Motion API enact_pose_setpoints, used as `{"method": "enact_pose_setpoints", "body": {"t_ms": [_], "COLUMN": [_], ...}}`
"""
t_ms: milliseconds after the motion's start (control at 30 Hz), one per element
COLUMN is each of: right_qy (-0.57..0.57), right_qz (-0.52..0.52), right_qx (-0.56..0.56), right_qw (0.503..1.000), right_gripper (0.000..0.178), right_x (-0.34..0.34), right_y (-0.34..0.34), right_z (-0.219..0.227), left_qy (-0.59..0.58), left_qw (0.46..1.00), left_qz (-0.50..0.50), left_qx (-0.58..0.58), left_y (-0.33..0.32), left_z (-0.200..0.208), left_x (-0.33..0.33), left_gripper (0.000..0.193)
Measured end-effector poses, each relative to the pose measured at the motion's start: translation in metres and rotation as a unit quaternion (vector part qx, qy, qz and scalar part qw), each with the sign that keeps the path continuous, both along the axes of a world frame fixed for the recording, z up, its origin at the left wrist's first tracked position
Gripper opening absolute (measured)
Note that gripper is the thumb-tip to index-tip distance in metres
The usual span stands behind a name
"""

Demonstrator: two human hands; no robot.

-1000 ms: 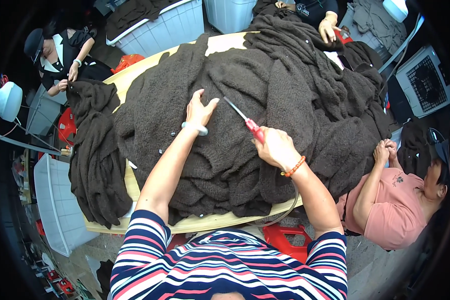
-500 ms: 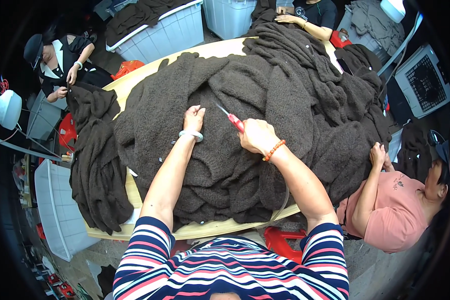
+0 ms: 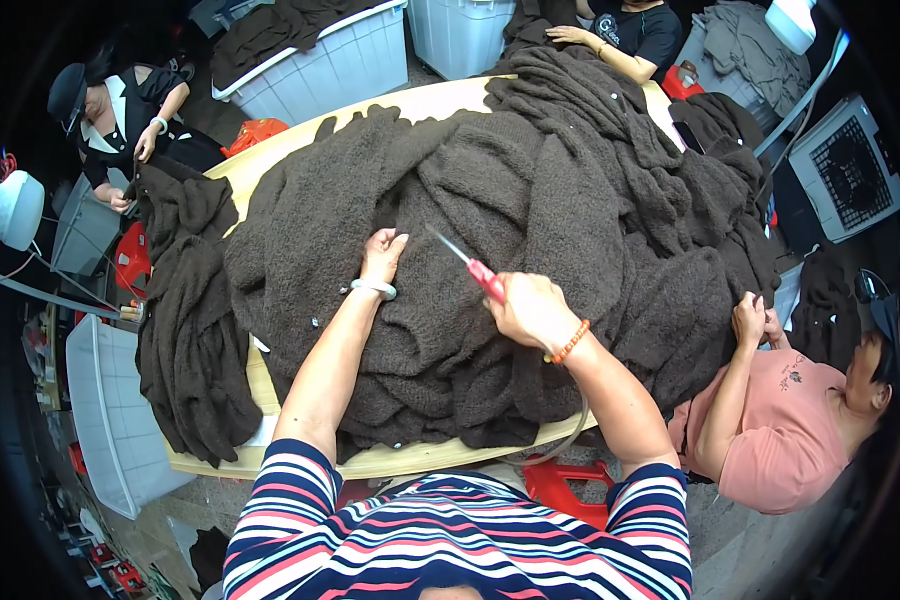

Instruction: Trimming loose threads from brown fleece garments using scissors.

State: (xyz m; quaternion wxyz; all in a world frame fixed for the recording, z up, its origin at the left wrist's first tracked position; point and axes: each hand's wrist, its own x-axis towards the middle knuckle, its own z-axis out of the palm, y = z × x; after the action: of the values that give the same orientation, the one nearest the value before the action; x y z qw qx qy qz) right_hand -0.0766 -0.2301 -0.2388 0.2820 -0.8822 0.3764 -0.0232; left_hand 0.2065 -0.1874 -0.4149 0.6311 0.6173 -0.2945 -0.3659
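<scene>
A heap of dark brown knit garments covers most of the table before me. My left hand, a pale bangle on its wrist, rests at the middle of the heap. Its fingers are curled and pinch the knit. My right hand, wearing an orange bead bracelet, is closed round a red-handled tool. A thin pointed metal tip sticks out of it toward the left hand, over the knit; its exact kind does not show. A cord hangs below my right forearm.
The pale wooden table shows at its edges. Co-workers handle knits at the far left, far right and right, one in a pink shirt. White bins stand behind, another bin at left. A red stool is by me; lamps flank the table.
My right hand has drawn back toward me and slightly right with the red-handled tool. My left hand has shifted slightly left and nearer.
</scene>
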Motion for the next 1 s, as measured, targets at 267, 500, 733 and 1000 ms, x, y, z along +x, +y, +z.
{"method": "enact_pose_setpoints", "body": {"t_ms": [267, 500, 733, 1000], "right_qy": [-0.017, -0.009, 0.071, -0.045], "right_qz": [-0.015, -0.032, 0.052, 0.081], "right_qx": [-0.01, -0.027, 0.041, 0.076], "right_qw": [1.0, 0.999, 0.995, 0.993], "right_gripper": [0.023, 0.024, 0.021, 0.019], "right_x": [-0.006, -0.017, -0.007, -0.058], "right_y": [-0.003, 0.004, 0.025, 0.078], "right_z": [-0.001, 0.002, -0.005, -0.013], "left_qy": [-0.035, -0.13, -0.174, -0.083], "left_qw": [0.996, 0.975, 0.977, 0.993], "left_qz": [0.049, 0.107, 0.068, 0.025], "left_qx": [0.059, 0.148, 0.106, 0.083], "left_y": [-0.031, -0.083, -0.02, 0.108], "left_z": [0.02, 0.04, 0.021, -0.016], "left_x": [-0.008, -0.005, 0.01, -0.063], "left_gripper": [0.03, 0.034, 0.041, 0.027]}}
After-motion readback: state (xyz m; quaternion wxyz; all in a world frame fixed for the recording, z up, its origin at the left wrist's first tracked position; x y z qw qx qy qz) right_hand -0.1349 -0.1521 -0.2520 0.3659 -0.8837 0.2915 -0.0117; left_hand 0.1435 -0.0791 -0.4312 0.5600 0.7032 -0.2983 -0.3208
